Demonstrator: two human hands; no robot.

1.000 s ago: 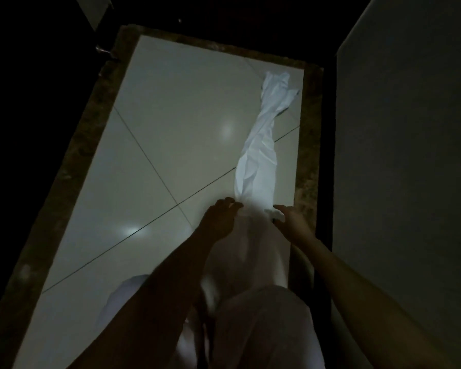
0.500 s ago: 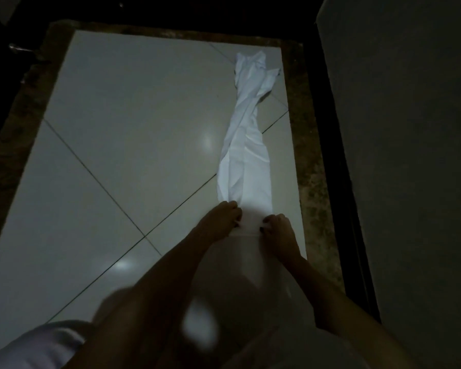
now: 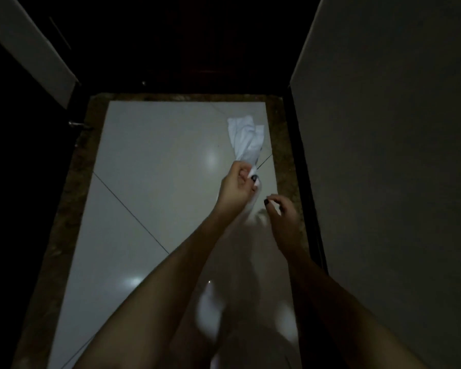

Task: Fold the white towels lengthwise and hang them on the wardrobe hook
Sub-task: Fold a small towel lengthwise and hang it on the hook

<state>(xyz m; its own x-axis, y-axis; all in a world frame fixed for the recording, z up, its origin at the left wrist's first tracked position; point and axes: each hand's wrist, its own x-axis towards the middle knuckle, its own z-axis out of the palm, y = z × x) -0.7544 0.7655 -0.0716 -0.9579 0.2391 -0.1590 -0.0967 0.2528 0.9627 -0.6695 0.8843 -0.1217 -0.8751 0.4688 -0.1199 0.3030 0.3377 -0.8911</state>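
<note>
Dim shot. Tiled floor (image 3: 157, 209) fills the view below the grip, with a dark stone border (image 3: 72, 209) round it. Grey wall (image 3: 383, 155) is off to the right of the grip. A dark panel (image 3: 197, 49) stands beyond the grip at the top. No hook visible.

Towel (image 3: 246, 137) is bunched into a narrow rope. Its free end fans out on the floor just beyond the grip. The rest runs back from the grip toward the person, too blurred to tell how it lies.

Left hand (image 3: 236, 186) is clamped on the towel, fingers and thumb curled round the bunched part. Right hand (image 3: 281, 217) is just beside the grip, on its near-right, fingers loosely curled. Can't tell if it pinches any cloth because of the blur.

Judgement: the step looks like gathering the towel up. It isn't folded lengthwise yet, just twisted. To do it well, put the right hand on a hem close to the grip and shake the twist out. Find both long edges and match them before lifting. Hanging it from the bunch alone would likely leave it crumpled. In this light, feeling for the hem is probably better than looking for it.
</note>
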